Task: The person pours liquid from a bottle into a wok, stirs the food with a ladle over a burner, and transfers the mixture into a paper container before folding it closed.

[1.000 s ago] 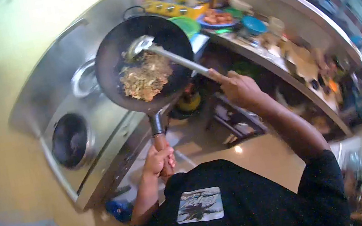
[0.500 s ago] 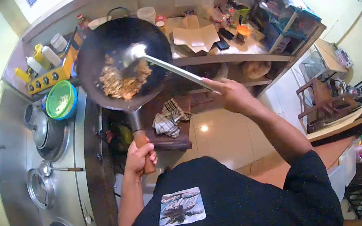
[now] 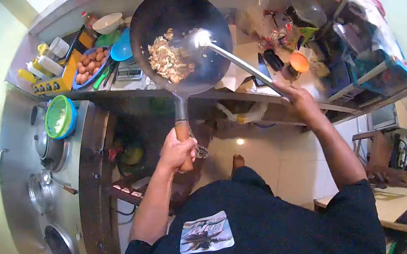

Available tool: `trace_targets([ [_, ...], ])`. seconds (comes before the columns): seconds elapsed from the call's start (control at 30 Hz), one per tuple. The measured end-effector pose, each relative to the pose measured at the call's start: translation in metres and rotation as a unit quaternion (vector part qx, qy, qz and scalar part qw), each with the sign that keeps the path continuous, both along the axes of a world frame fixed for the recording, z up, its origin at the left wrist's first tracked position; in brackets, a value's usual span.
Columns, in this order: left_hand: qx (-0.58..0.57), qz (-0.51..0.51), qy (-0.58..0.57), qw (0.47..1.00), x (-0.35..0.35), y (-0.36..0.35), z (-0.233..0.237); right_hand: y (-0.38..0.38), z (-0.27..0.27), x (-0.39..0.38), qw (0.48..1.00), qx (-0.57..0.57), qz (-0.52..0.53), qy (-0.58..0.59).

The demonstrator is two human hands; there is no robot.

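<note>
My left hand [image 3: 178, 151] is wrapped round the wooden handle [image 3: 183, 130] of a large dark wok [image 3: 145, 27]. The wok is held up in front of the counter, its bowl facing me. Browned, chopped cooked food [image 3: 169, 58] lies in the left and lower part of the bowl. My right hand [image 3: 299, 101] grips the end of a long-handled metal wok spatula [image 3: 241, 62]. Its bright head is inside the wok, right of the food, and glare blurs its exact shape.
Along the back counter [image 3: 118, 91] are a blue basket of eggs [image 3: 90, 66], a kitchen scale [image 3: 129, 73], a blue bowl [image 3: 122, 48] and an orange cup [image 3: 299, 62]. Green and blue baskets [image 3: 59, 118] sit on the stove at left, near a lidded pot [image 3: 42, 144] and a ladle [image 3: 67, 188].
The wok and spatula have shifted up and right in view, closer over the counter, as my view moved. The eggs and scale now show. Both hands keep their grips.
</note>
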State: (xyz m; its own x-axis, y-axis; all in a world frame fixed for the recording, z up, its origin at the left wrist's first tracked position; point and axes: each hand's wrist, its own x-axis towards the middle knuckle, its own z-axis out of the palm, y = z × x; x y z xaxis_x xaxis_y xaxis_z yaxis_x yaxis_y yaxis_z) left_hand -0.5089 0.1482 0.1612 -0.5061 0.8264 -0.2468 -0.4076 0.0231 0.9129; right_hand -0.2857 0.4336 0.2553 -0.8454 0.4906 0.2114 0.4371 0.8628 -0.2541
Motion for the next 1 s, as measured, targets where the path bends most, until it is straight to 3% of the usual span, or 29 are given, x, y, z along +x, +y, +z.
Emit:
trace_targets([
  [0.1, -0.024, 0.031, -0.019, 0.999, 0.004, 0.021, 0.013, 0.035, 0.015, 0.012, 0.998, -0.054, -0.008, -0.020],
  [0.17, -0.046, 0.053, -0.030, 0.997, 0.015, 0.042, 0.014, 0.075, 0.010, 0.012, 0.997, -0.054, 0.050, 0.034],
  [0.23, -0.050, 0.072, -0.006, 0.996, 0.018, 0.062, 0.004, 0.096, 0.002, -0.004, 0.993, -0.106, 0.033, 0.046],
  [0.43, -0.080, 0.089, 0.039, 0.992, 0.028, 0.095, 0.004, 0.126, -0.015, -0.030, 0.992, -0.025, 0.125, 0.007],
  [0.47, -0.081, 0.095, 0.038, 0.991, 0.029, 0.099, 0.003, 0.130, -0.011, -0.024, 0.993, -0.015, 0.112, -0.032],
  [0.63, -0.071, 0.127, 0.035, 0.989, 0.029, 0.106, -0.013, 0.163, -0.050, 0.011, 0.994, 0.003, 0.106, 0.002],
  [0.7, -0.084, 0.135, 0.036, 0.987, 0.030, 0.107, -0.004, 0.164, -0.048, 0.023, 0.994, -0.080, 0.055, -0.054],
  [1.0, -0.100, 0.158, 0.064, 0.980, 0.030, 0.109, 0.003, 0.168, -0.018, 0.043, 0.996, -0.059, 0.037, -0.046],
])
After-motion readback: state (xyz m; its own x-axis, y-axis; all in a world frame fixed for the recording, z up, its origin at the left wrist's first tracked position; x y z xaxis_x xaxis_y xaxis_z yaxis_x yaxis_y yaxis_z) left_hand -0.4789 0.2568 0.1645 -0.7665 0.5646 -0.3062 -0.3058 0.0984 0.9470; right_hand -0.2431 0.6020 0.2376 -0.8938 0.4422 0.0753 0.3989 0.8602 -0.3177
